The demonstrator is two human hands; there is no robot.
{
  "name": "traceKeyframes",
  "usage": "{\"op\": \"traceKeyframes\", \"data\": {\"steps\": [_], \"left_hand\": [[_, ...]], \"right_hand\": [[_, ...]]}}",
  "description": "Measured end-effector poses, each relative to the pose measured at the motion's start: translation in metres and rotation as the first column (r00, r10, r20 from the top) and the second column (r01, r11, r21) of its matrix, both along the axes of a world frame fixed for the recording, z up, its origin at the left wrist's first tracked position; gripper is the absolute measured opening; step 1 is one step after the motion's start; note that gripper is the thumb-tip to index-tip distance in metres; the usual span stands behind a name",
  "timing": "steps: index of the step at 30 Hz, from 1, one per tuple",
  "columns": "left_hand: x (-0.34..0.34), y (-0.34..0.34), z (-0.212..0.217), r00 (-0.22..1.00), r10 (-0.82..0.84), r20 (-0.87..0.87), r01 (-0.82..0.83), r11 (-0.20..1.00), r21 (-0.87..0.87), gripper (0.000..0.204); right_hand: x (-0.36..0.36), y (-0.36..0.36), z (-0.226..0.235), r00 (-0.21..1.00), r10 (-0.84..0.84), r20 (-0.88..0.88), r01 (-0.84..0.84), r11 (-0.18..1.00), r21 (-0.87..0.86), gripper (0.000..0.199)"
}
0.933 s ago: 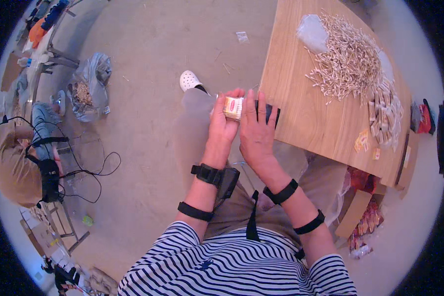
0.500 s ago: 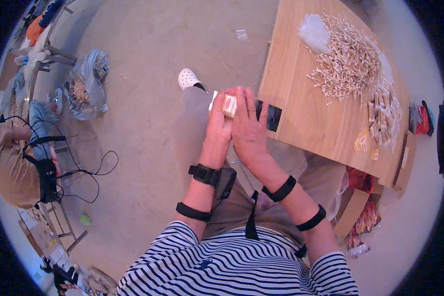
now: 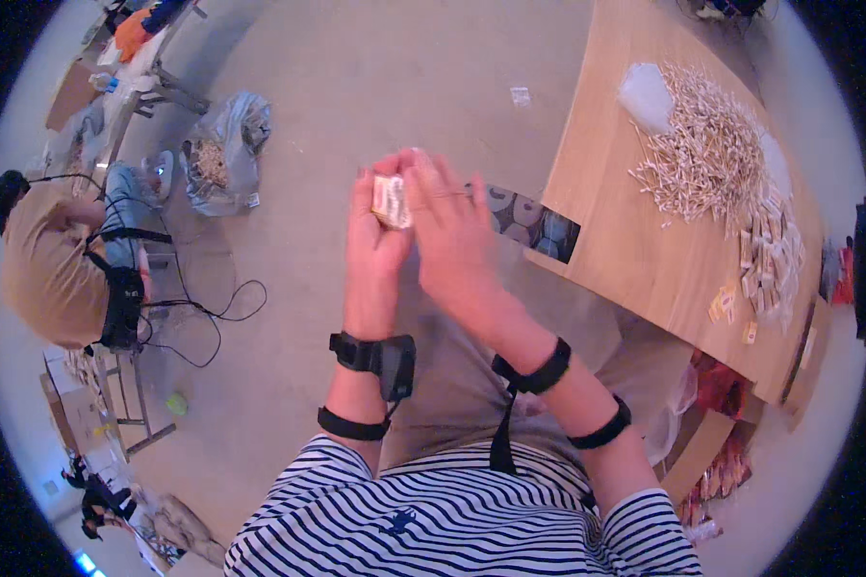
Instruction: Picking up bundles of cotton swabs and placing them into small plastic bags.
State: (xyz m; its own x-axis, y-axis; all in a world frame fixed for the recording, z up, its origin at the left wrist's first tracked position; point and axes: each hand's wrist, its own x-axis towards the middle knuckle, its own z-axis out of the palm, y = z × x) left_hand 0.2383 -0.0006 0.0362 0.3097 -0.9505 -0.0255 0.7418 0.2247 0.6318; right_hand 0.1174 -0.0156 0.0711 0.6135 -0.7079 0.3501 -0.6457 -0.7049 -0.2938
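Observation:
A small white and orange matchbox (image 3: 391, 201) is held up in front of me between both hands. My left hand (image 3: 373, 252) grips it from the left and below. My right hand (image 3: 450, 240) closes over it from the right, fingers covering part of the box. Both wrists wear black straps. A big heap of pale matchsticks (image 3: 702, 159) lies on the wooden table (image 3: 635, 260) at the right, well away from my hands. More small boxes (image 3: 768, 262) lie beside the heap.
A dark printed sheet (image 3: 534, 224) sits at the table's near-left edge. A plastic bag (image 3: 223, 154) with sticks lies on the floor at left. Another person (image 3: 63, 260) sits at far left among black cables (image 3: 207, 313).
My hands have lifted the matchbox up and toward me, away from the table edge. The view has shifted, so the table sits further right.

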Motion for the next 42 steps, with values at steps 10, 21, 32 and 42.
{"op": "traceKeyframes", "data": {"steps": [10,21,32,42], "left_hand": [[-0.102,0.018,0.090,0.830,-0.117,-0.545,0.200,0.975,0.095,0.023],[-0.172,0.037,0.128,0.779,-0.291,-0.555,0.333,0.943,-0.028,0.022],[-0.197,0.048,0.132,0.848,-0.359,-0.390,0.372,0.927,-0.044,0.028],[-0.203,0.053,0.131,0.798,-0.424,-0.429,0.460,0.888,-0.023,0.034]], "right_hand": [[-0.102,0.035,0.075,0.677,-0.289,0.677,0.052,0.936,0.347,0.012],[-0.181,0.080,0.102,0.451,-0.493,0.744,-0.187,0.763,0.619,0.008],[-0.198,0.089,0.105,0.419,-0.443,0.793,-0.091,0.848,0.522,0.009],[-0.209,0.087,0.112,0.385,-0.445,0.808,-0.143,0.836,0.529,0.011]]}}
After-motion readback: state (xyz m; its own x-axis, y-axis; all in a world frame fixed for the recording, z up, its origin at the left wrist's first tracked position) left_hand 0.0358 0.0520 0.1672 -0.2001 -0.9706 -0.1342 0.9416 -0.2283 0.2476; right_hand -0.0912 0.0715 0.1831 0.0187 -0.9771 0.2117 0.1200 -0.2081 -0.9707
